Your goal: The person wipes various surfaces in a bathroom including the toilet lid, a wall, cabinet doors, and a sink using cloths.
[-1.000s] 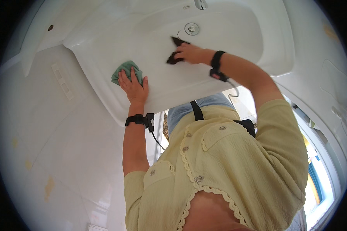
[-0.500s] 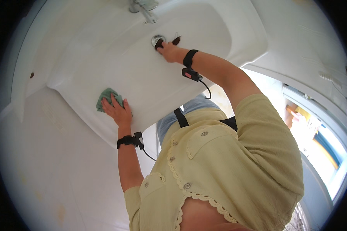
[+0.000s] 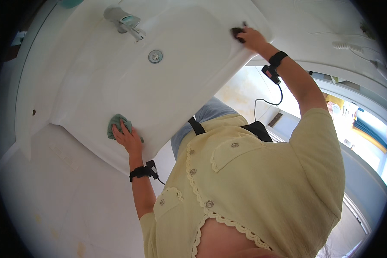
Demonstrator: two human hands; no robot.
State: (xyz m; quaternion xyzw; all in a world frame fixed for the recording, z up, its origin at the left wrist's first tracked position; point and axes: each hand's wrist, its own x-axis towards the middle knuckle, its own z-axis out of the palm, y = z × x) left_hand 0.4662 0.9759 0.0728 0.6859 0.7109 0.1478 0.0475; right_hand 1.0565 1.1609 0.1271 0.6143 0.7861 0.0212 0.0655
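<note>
My left hand (image 3: 128,138) presses a green cloth (image 3: 115,124) onto the near left rim of a white washbasin (image 3: 189,94). My right hand (image 3: 251,38) is at the basin's right rim, fingers closed on a small dark object (image 3: 237,32); I cannot tell what kind of object it is. Both wrists wear black bands with a small device and a cable. In the bowl between the hands sits a round metal drain (image 3: 155,56). A chrome tap (image 3: 125,22) stands at the far edge.
My yellow buttoned shirt (image 3: 253,180) fills the lower right. Pale floor tiles (image 3: 51,198) lie to the left of the basin. A white ledge with a ribbed hose (image 3: 352,46) runs at the upper right, with a bright opening (image 3: 357,124) below it.
My right hand has moved with the dark object from beside the drain to the basin's right rim. My left hand stays on the green cloth. The view has shifted over the basin.
</note>
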